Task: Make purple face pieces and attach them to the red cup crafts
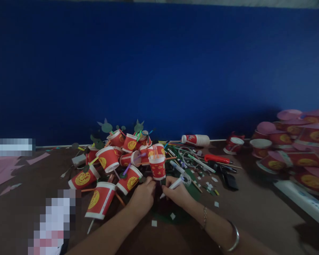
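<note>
Worker's hands at a brown table. The right hand (178, 193) grips a white marker (177, 182), tip angled down toward the left hand (144, 194), whose fingers curl inward (whether around anything cannot be told). Just beyond both hands is a red paper cup (157, 169); similar cups (101, 200) lie heaped to the left.

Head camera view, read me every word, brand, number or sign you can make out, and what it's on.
No text is legible.
Red cups: round yellow emblems, too blurred to read.
Red cup above the hands: yellow marks, too small to read.
Cup stack: pale print, too small.
White pen: any lettering too small to tell.
White strip at right: marks blurred.
Pixelated patches at left: unreadable.
</note>
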`<control>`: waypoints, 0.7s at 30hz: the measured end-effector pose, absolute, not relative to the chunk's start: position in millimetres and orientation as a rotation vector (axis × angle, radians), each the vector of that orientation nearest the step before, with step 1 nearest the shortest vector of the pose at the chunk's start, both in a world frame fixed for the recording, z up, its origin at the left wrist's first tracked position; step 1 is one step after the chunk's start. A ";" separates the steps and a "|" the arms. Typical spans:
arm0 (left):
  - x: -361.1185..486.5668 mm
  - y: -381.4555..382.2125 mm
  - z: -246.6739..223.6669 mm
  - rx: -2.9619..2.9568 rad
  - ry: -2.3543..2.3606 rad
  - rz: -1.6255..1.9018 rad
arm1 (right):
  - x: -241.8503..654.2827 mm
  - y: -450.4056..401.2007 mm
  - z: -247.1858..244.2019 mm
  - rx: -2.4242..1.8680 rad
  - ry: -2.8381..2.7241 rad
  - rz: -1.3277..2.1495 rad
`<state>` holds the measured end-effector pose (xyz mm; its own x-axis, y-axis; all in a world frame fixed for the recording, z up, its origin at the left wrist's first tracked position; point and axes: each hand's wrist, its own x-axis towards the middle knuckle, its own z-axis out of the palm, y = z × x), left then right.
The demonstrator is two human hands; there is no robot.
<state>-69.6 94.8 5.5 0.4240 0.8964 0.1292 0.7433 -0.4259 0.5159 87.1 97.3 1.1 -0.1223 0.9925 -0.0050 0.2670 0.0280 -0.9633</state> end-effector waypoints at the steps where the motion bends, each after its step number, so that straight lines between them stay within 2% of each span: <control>1: -69.4 94.5 5.4 2.307 1.403 0.566 | 87.1 98.4 0.8 -1.330 -1.491 1.160; 8: -68.7 97.2 0.8 2.293 1.436 0.669 | 86.8 108.3 1.0 -1.323 -1.425 1.176; 14: -70.0 97.4 2.6 2.284 1.422 0.613 | 89.8 100.7 7.4 -1.317 -1.445 1.181; 21: -70.0 97.5 1.5 2.313 1.440 0.566 | 95.4 93.1 6.6 -1.378 -1.625 0.994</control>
<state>-70.0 97.5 1.5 0.4017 0.9041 0.1459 0.7612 -0.4182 0.4957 95.4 93.1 6.6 -0.1179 0.9906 0.0692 0.3896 0.1102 -0.9144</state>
